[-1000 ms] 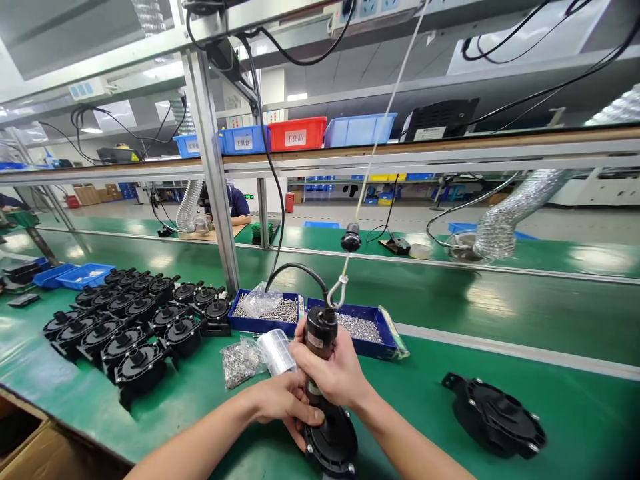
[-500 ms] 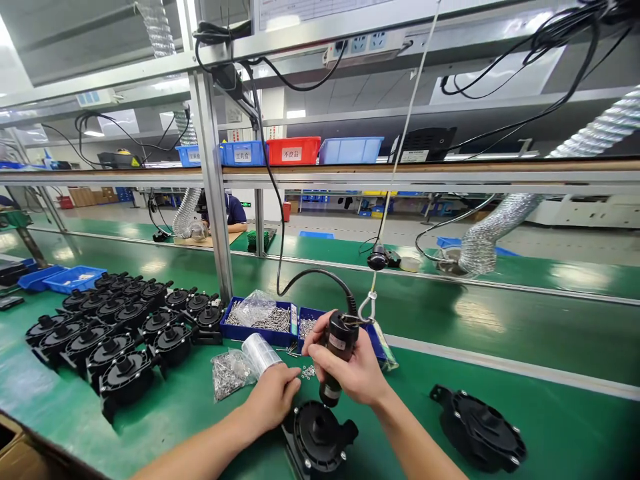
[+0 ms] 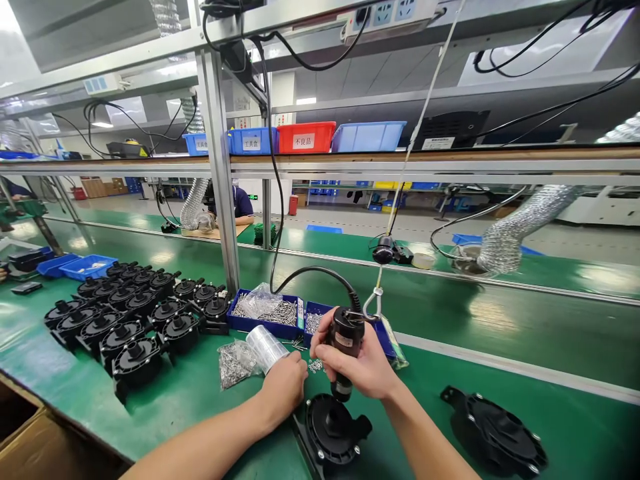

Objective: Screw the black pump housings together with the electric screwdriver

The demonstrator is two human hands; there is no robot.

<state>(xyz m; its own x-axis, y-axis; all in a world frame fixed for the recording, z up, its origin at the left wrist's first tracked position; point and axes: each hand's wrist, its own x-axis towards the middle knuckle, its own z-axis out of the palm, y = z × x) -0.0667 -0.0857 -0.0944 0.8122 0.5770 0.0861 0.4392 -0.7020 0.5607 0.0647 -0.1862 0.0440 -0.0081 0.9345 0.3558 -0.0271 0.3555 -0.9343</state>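
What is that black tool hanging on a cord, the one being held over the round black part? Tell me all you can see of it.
The electric screwdriver is a black, plastic-looking cylinder with a label on its side, gripped upright in the right hand. A black cable and a metal hook on a white cord leave its top. Its tip points down just above the black pump housing.

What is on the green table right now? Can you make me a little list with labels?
Right hand: grips a black cylindrical electric screwdriver hung on a white cord
Left hand: reaching to small loose silver screws
In front: round black plastic pump housing
Left side: rows of matching black housings
Behind: blue screw trays
Surface: green bench mat
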